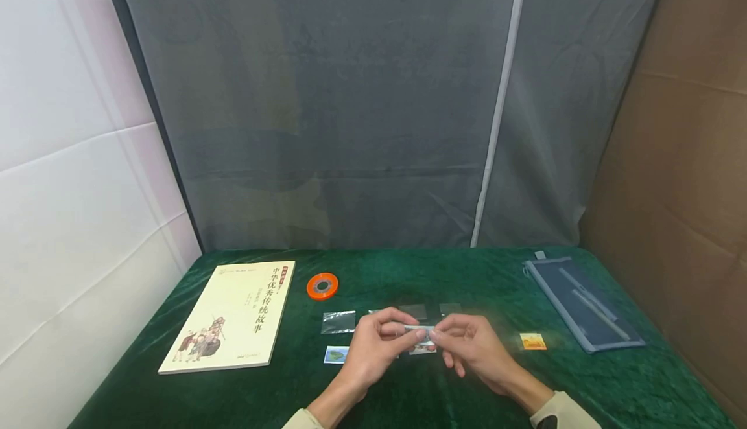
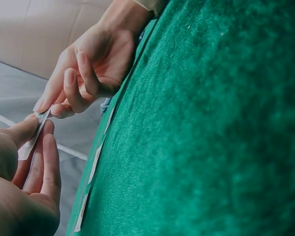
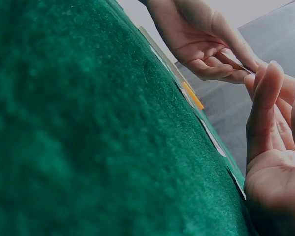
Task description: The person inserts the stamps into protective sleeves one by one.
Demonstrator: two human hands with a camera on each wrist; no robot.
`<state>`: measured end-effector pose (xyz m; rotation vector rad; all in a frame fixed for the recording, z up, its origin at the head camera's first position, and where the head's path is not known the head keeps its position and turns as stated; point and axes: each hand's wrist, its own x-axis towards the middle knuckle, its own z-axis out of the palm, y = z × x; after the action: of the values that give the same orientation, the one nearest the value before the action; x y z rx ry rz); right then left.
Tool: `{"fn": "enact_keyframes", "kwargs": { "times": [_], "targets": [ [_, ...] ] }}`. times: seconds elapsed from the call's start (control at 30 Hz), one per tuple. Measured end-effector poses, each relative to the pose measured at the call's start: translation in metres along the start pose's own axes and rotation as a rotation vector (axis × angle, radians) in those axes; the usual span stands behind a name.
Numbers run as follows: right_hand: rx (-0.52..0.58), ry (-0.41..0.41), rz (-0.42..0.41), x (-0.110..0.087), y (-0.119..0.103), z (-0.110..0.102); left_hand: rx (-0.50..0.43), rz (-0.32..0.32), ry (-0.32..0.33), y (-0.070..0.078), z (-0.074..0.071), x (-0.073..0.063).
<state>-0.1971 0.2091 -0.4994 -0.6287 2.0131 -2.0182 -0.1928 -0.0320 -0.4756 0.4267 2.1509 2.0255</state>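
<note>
Over the middle of the table, both hands pinch one small thin slip, stamp-sized, pale and glossy like the clear sleeves. My left hand grips one end between thumb and fingers. At the other end, the right hand pinches with thumb and forefinger, its remaining fingers loosely bent. Fingertips hide part of the slip, so I cannot tell whether a stamp is inside. Below the hands lies a stamp, partly covered. Left of them is a green-and-blue stamp; to the right, a yellow-orange stamp.
Clear plastic sleeves lie in a row behind the hands, some partly hidden. An orange tape-like ring sits farther back. A cream book lies at left, a blue zip pouch at right. Grey cloth hangs behind the table.
</note>
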Motion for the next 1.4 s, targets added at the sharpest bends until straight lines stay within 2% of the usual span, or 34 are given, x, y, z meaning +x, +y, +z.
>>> {"fn": "enact_keyframes", "kwargs": {
  "times": [0.63, 0.97, 1.1, 1.2, 1.3, 1.4],
  "targets": [
    [-0.03, -0.015, -0.033, 0.0, 0.0, 0.0, -0.031, -0.028, -0.004, 0.0, 0.002, -0.001],
    [-0.072, -0.02, -0.021, 0.001, -0.002, 0.0, -0.04, -0.012, -0.007, -0.001, 0.002, -0.001],
    [-0.085, -0.004, 0.007, 0.001, -0.004, 0.0, -0.014, 0.0, -0.009, 0.0, 0.002, -0.001],
    [-0.12, -0.007, 0.002, 0.002, -0.009, -0.001, 0.025, 0.02, -0.011, 0.0, 0.003, -0.001],
    [-0.207, -0.029, -0.028, 0.002, -0.018, -0.004, 0.057, 0.046, -0.017, 0.001, 0.005, -0.001],
    [-0.314, -0.028, -0.045, 0.0, -0.028, -0.014, 0.096, 0.081, -0.051, 0.002, 0.01, 0.002]
  ]
}}
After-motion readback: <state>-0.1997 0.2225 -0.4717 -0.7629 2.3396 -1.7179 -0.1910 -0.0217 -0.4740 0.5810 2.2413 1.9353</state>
